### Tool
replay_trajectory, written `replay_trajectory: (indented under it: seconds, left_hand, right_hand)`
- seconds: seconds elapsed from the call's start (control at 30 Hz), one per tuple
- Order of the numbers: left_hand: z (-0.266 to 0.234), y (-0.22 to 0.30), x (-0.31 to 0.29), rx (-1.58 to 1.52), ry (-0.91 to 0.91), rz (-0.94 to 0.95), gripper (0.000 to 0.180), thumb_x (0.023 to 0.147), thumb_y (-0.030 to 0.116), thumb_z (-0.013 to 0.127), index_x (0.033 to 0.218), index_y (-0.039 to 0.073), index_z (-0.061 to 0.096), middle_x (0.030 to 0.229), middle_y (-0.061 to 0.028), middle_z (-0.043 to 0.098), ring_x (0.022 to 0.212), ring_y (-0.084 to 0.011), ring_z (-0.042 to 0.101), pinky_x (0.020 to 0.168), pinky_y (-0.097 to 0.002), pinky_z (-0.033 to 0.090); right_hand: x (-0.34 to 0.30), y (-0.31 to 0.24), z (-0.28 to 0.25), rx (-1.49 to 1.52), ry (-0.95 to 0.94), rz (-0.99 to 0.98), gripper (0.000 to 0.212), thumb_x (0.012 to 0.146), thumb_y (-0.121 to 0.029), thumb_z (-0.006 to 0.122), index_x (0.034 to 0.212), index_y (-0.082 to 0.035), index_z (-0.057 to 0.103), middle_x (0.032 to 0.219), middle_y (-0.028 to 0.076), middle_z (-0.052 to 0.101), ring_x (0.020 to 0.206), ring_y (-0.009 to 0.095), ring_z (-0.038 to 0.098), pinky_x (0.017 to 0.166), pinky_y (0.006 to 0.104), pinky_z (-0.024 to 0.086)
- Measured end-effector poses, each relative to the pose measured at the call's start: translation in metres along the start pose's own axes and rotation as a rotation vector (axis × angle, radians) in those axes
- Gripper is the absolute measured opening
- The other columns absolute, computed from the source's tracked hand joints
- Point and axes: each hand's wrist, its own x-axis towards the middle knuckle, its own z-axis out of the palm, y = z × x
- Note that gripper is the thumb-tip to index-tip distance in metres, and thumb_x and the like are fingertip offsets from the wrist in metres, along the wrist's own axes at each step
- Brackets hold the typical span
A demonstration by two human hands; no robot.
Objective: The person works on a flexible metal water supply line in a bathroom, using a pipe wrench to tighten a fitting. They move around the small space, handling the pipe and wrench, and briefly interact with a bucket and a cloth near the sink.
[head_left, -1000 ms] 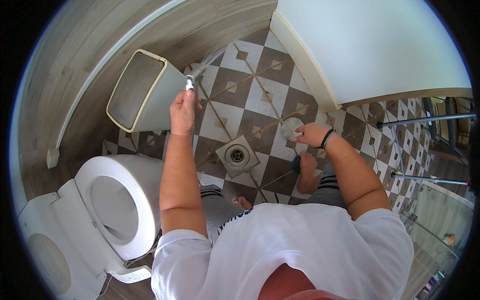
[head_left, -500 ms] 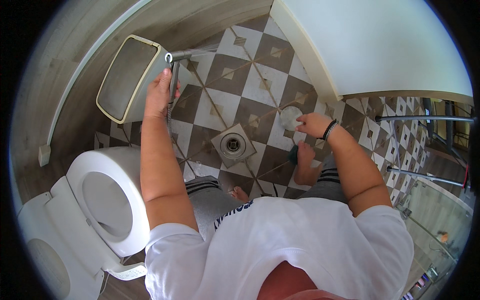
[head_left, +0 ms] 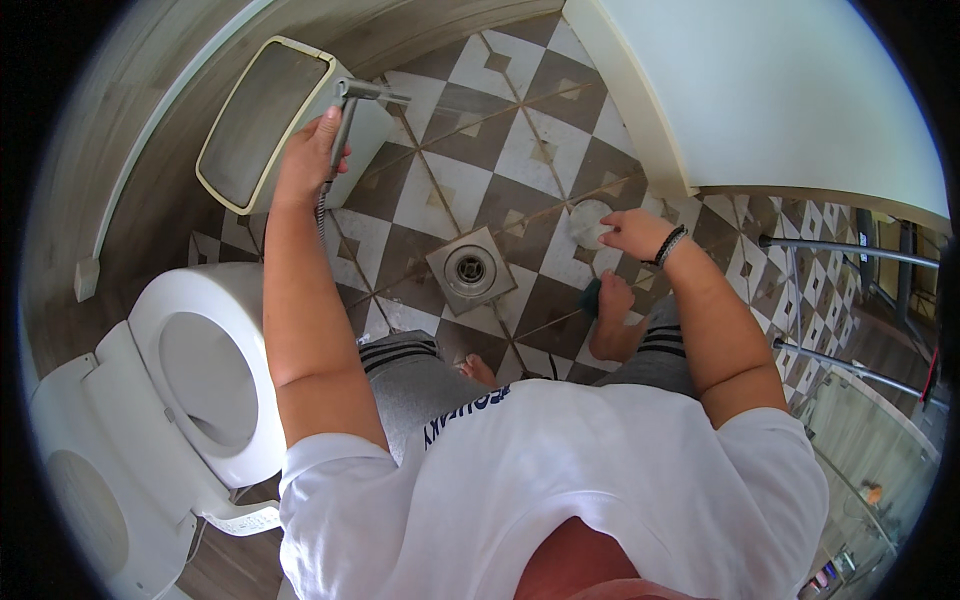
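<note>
My left hand [head_left: 310, 165] is closed around the handle of a metal handheld sprayer [head_left: 345, 135] in front of the bin. From its nozzle, faint streaks of water go off to the right over the tiles. A ribbed hose [head_left: 321, 212] hangs down behind my left forearm. With the fingertips of my right hand [head_left: 642, 236] I hold the edge of a round whitish disc [head_left: 588, 224], low over the floor right of the drain. What kind of disc it is I cannot make out. A square metal floor drain [head_left: 471, 270] with a round grate lies between my arms.
A grey-topped bin [head_left: 268, 120] stands by the left wall. At the lower left is a white toilet [head_left: 262, 420] with its lid raised. A white panel [head_left: 790, 90] fills the upper right, and metal rails [head_left: 850, 248] run along the right. My bare feet [head_left: 612, 310] rest on checkered tiles.
The whole view has shifted a little. My left hand has moved slightly away from me with the sprayer, whose nozzle now tips a bit to the right. My right hand keeps the disc.
</note>
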Motion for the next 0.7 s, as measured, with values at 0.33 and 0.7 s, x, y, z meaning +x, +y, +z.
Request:
replay_trajectory:
  seconds: [0.33, 0.7]
  left_hand:
    - [0.017, 0.014, -0.014, 0.254, -0.279, -0.095, 0.054, 0.079, 0.052, 0.047, 0.087, 0.0, 0.058, 0.06, -0.0044, 0.05, 0.048, -0.0111, 0.044, 0.046, -0.0245, 0.038]
    - [0.046, -0.005, -0.032, -0.05, -0.312, 0.059, 0.043, 0.082, 0.045, 0.049, 0.082, 0.002, 0.056, 0.062, -0.0035, 0.051, 0.05, -0.0106, 0.046, 0.046, -0.0233, 0.037]
  right_hand:
    - [0.003, 0.0, -0.003, -0.019, 0.037, -0.05, 0.043, 0.076, -0.033, 0.054, 0.104, 0.0, 0.054, 0.09, 0.02, 0.059, 0.085, 0.033, 0.056, 0.076, 0.0355, 0.044]
    - [0.009, -0.005, -0.009, 0.01, -0.046, 0.014, 0.046, 0.078, -0.038, 0.049, 0.108, -0.004, 0.052, 0.097, 0.019, 0.057, 0.092, 0.033, 0.053, 0.08, 0.0371, 0.041]
